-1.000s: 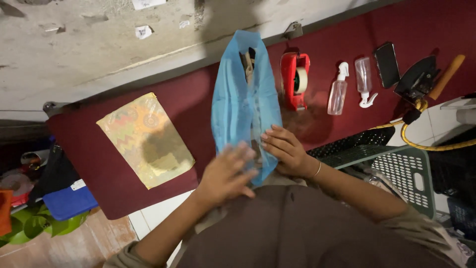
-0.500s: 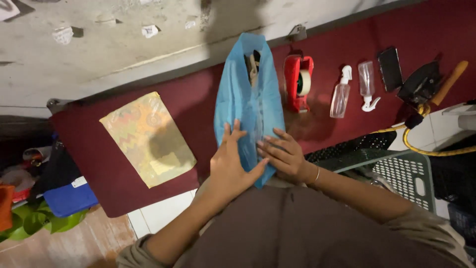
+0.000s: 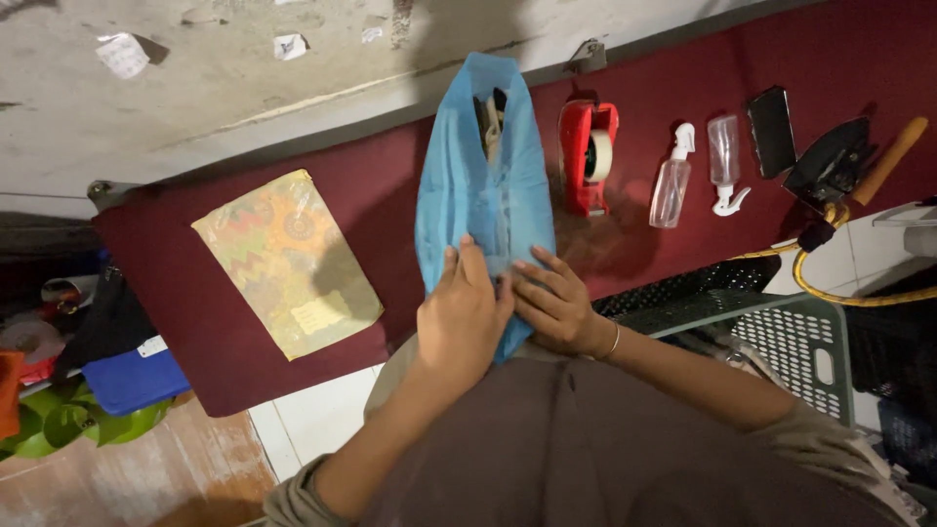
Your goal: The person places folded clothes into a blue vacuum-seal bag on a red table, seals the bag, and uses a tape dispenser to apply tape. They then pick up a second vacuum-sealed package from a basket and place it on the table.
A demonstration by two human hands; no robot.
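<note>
A dark red table (image 3: pixel 293 381) stands against a rough concrete wall (image 3: pixel 244 88). The blue bag (image 3: pixel 483 195) lies lengthwise, mouth toward the wall. Left hand (image 3: pixel 464 317) and right hand (image 3: pixel 551 303) press flat, fingers extended, on its near end, gripping nothing.

Only 1 view is given, from a camera on the person's head. It looks steeply down over the chest at the left hand (image 3: pixel 467 317) and right hand (image 3: pixel 556 304), close below the lens. Beyond the grip it takes in the dark red table (image 3: pixel 244 361) and the concrete wall (image 3: pixel 244 88).
</note>
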